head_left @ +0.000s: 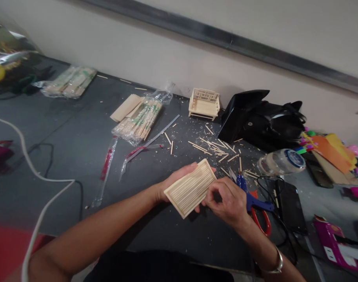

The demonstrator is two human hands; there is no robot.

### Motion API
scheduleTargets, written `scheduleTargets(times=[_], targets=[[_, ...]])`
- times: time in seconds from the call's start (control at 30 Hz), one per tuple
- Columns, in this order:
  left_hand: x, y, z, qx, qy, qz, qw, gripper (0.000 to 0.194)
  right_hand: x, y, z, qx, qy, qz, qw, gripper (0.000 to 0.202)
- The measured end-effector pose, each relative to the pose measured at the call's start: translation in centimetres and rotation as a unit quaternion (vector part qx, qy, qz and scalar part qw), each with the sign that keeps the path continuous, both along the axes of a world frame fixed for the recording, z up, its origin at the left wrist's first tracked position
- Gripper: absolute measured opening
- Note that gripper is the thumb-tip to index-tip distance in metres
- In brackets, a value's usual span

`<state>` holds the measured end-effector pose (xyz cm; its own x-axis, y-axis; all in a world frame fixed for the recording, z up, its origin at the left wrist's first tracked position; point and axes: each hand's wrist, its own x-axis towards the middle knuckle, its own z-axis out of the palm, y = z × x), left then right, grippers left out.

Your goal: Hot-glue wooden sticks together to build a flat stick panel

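Note:
A small rectangular panel of thin wooden sticks (192, 190), ridged and framed with a raised rim, lies tilted across my left hand (179, 176). That hand supports it from beneath, with the thumb along the far edge and fingertips showing below the near edge. At the panel's right edge is my right hand (226, 199), its thumb and forefinger curled together in a pinch. Whatever sits between those fingertips is too small or hidden to make out. Just right of this hand lie a blue glue gun (253, 200) and red-handled scissors (265, 223).
Loose cut sticks (217, 147) and crumbs litter the dark table. Behind them stands a miniature wooden bench (204, 105), beside a black bag (258, 121). Bagged sticks (139, 121) lie left. A clear jar (280, 162), a phone (290, 207) and cables are at right; a white cord (28, 158) crosses the left.

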<state>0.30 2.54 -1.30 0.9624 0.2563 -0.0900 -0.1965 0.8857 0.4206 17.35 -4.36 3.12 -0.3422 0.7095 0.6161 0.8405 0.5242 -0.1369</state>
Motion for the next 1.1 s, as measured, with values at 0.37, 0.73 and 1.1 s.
scheduleTargets(times=[0.37, 0.73, 1.1], targets=[[-0.3, 0.1, -0.2, 0.053, 0.035, -0.080, 0.995, 0.073, 1.0, 0.5, -0.1, 0.071, -0.035, 0.001, 0.997, 0.020], [-0.3, -0.1, -1.5, 0.052, 0.023, -0.091, 0.994, 0.074, 0.9, 0.5, -1.0, 0.026, -0.017, -0.050, 0.998, 0.020], [-0.1, 0.3, -0.4, -0.028, -0.066, -0.062, 0.996, 0.065, 0.9, 0.5, -0.9, -0.007, -0.022, -0.037, 0.999, 0.022]])
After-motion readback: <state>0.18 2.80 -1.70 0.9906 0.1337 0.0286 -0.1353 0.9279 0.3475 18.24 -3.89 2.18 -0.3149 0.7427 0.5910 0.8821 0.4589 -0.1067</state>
